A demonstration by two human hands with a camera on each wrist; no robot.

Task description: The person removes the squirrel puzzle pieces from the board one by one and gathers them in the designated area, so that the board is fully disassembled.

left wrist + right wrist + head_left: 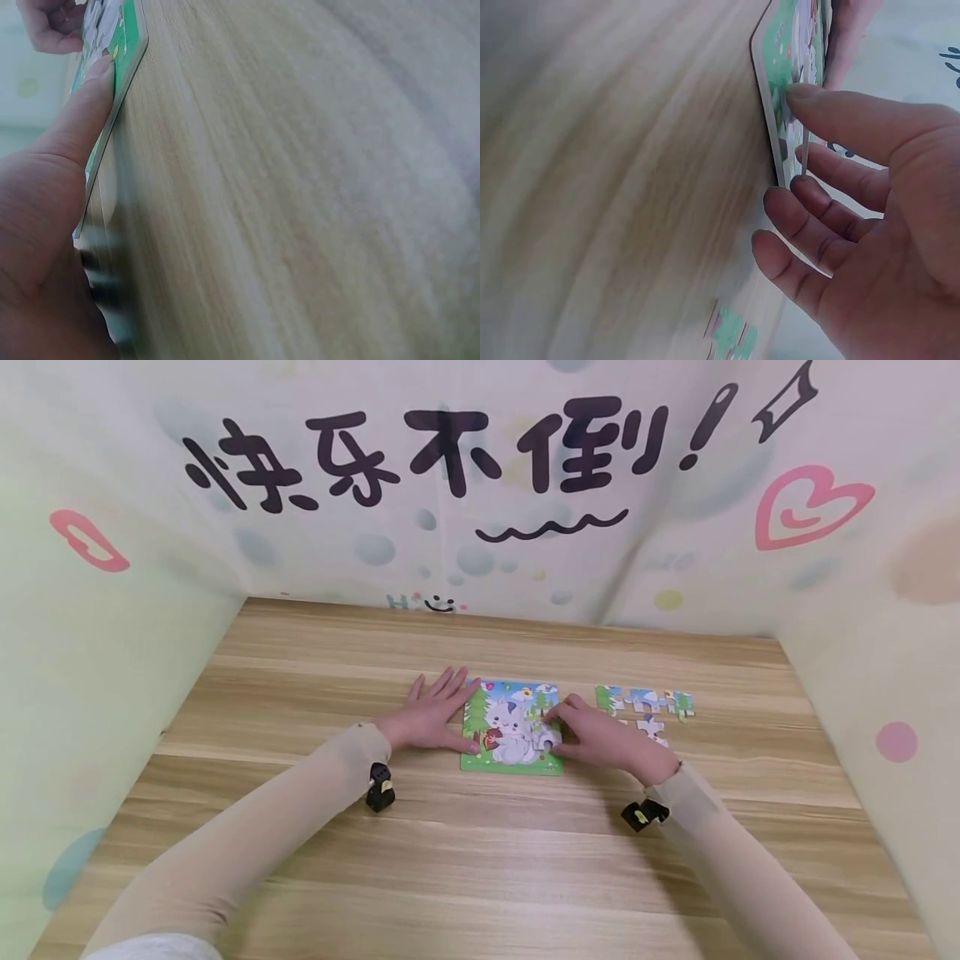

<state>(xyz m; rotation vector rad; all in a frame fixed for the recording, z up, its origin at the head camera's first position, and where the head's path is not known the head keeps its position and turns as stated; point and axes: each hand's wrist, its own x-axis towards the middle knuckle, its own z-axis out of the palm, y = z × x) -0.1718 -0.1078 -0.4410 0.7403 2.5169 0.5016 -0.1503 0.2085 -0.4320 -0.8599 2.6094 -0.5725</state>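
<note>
A square jigsaw puzzle [510, 762] with a white cartoon animal, green trees and a green lower border lies flat on the table. My left hand [431, 718] spreads its fingers at the puzzle's left side, the thumb resting on the lower left part; the left wrist view shows that thumb [94, 97] on the green border. Over the puzzle's right side, my right hand [603, 739] pinches a puzzle piece [549, 738]. Seen edge-on in the right wrist view, this thin piece [805, 154] stands tilted between thumb and fingers. Its printed face is mostly hidden.
Several loose puzzle pieces [647, 700] lie right of the puzzle, some partly behind the right hand. The wood-grain table [465, 860] meets a printed cloth wall [525, 577] at the back, with more cloth at both sides.
</note>
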